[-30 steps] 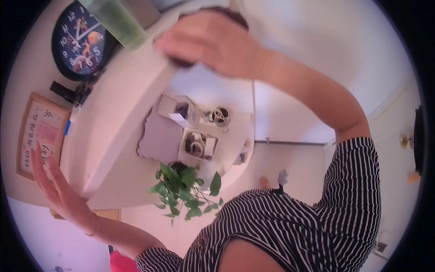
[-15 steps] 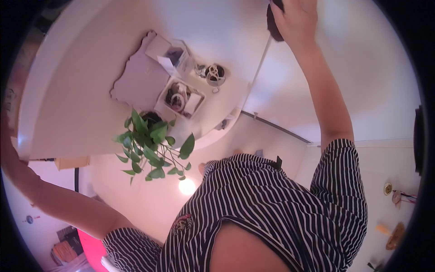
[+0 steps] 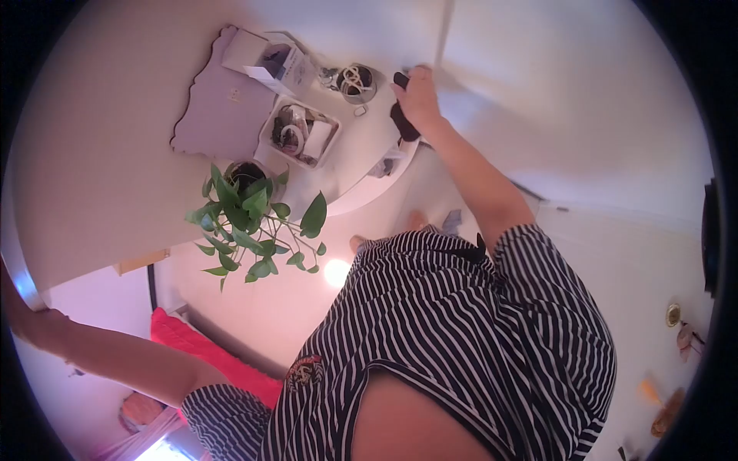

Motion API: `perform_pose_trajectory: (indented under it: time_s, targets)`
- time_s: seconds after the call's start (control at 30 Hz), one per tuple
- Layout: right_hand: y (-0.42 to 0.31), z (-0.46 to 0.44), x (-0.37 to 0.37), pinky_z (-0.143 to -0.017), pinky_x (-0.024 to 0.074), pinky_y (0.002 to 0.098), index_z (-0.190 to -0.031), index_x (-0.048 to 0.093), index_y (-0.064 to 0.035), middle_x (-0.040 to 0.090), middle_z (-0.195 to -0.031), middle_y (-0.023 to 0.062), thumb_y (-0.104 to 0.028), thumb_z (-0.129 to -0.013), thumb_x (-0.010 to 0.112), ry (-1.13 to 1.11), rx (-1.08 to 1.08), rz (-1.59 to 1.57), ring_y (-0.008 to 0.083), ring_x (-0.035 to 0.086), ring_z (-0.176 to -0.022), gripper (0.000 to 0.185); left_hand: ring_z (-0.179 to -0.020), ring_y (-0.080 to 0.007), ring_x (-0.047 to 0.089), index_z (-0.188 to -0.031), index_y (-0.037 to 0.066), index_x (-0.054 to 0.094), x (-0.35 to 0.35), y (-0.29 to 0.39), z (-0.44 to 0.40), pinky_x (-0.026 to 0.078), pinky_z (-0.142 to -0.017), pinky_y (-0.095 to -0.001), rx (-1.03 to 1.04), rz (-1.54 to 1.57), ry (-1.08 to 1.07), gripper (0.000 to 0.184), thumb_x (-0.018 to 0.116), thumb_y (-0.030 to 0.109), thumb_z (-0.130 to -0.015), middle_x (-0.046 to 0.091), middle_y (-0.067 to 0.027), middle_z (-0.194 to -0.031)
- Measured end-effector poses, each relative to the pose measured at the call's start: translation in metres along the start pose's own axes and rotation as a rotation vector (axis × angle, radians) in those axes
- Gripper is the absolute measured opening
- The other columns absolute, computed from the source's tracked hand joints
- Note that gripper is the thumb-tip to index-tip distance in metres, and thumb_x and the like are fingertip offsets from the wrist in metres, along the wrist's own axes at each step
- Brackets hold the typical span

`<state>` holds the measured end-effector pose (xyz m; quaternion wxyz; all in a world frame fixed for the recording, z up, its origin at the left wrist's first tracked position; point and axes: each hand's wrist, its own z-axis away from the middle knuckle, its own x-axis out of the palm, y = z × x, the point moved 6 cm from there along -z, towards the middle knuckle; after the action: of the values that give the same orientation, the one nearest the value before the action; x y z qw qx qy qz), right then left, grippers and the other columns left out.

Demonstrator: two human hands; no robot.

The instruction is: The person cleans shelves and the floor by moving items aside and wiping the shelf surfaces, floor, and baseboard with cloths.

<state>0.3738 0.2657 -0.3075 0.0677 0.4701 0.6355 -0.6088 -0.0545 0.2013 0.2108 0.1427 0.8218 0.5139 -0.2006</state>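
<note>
My right hand (image 3: 420, 101) is closed around a black item (image 3: 404, 123), perhaps a cloth or a brush; its kind cannot be made out. The hand is at the right end of the white tabletop (image 3: 100, 184), beside the wall. To its left are a glass jar (image 3: 357, 86) with a white cord and dark things in it, and a small ring-like piece (image 3: 360, 111). My left arm reaches to the far left edge of the view, by the end of the tabletop, and its hand is out of sight.
A white bin (image 3: 314, 161) of small items, an opened white box (image 3: 288, 77) and a lilac scalloped mat (image 3: 219, 107) are on the tabletop. A leafy potted plant (image 3: 250, 211) overhangs its front edge. Something red (image 3: 207, 346) lies lower left.
My right hand has come down and left with the black item, from up by the wall to the tabletop's right end. The view has shifted a little.
</note>
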Motion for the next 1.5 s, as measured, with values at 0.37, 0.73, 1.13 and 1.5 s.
perform_pose_trajectory:
  time_s: [0.37, 0.73, 1.13, 1.5]
  targets:
    - [0.025, 0.04, 0.066, -0.116, 0.0317, 0.0396, -0.13, 0.056, 0.0025, 0.047, -0.145, 0.0193, -0.014, -0.091, 0.048, -0.396, -0.319, 0.182, 0.0301, 0.039, -0.14, 0.044, -0.096, -0.0248, 0.064, -0.118, -0.003, 0.062, 0.204, 0.141, 0.249, 0.048, -0.088, -0.0355, -0.387, 0.427, -0.782, 0.031, 0.063, 0.012, -0.091, 0.064, -0.0143, -0.116]
    - [0.023, 0.041, 0.067, -0.113, 0.0359, 0.0401, -0.128, 0.06, -0.0035, 0.047, -0.148, 0.0108, -0.008, -0.087, 0.054, -0.235, -0.195, 0.087, 0.0285, 0.041, -0.139, 0.042, -0.101, -0.0222, 0.063, -0.107, 0.024, 0.068, 0.448, 0.173, 0.385, 0.04, -0.091, -0.0476, 0.26, -0.041, -0.938, 0.027, 0.069, 0.021, -0.08, 0.069, 0.0, -0.1]
    - [0.028, 0.044, 0.069, -0.114, 0.034, 0.0386, -0.129, 0.061, -0.0068, 0.048, -0.148, 0.0063, -0.007, -0.086, 0.053, -0.179, -0.164, 0.092, 0.0246, 0.04, -0.139, 0.044, -0.091, -0.0291, 0.063, -0.107, 0.012, 0.07, 0.416, 0.129, 0.336, 0.047, -0.085, -0.0448, 0.07, 0.169, -0.784, 0.024, 0.063, 0.025, -0.088, 0.067, -0.0069, -0.095]
    - [0.034, 0.047, 0.072, -0.116, 0.03, 0.039, -0.131, 0.06, -0.009, 0.045, -0.151, 0.0033, -0.015, -0.089, 0.051, -0.167, -0.187, 0.113, 0.0206, 0.036, -0.141, 0.043, -0.119, -0.0352, 0.057, -0.121, 0.008, 0.065, 0.48, 0.106, 0.291, 0.049, -0.095, -0.0456, 0.452, 0.232, -0.735, 0.038, 0.068, 0.021, -0.085, 0.057, -0.0156, -0.132]
